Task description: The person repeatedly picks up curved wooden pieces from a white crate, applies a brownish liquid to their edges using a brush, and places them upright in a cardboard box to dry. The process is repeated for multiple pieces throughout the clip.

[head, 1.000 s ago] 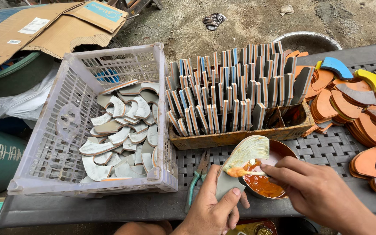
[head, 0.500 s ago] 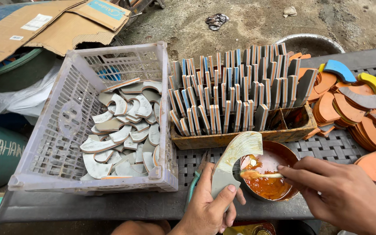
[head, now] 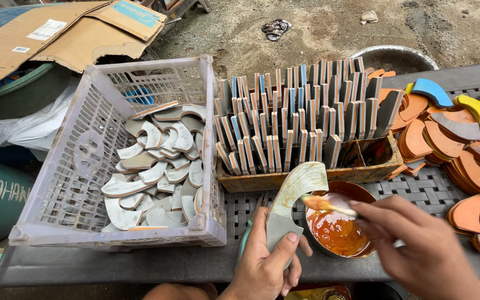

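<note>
Curved grey piece (head: 292, 197), upright, gripped at its lower end by left hand (head: 265, 266), fingers (head: 291, 239) wrapped closed around it. Brush (head: 328, 204) pinched in closed fingers of right hand (head: 417, 250), tip touching piece's upper edge, just above bowl of orange liquid (head: 337, 228) between both hands. Wooden box of upright pieces (head: 301, 119) beyond fingers. White crate of curved pieces (head: 129, 161) left of left hand. Orange pieces (head: 451, 139) stacked right, on desk (head: 112, 264).
</note>
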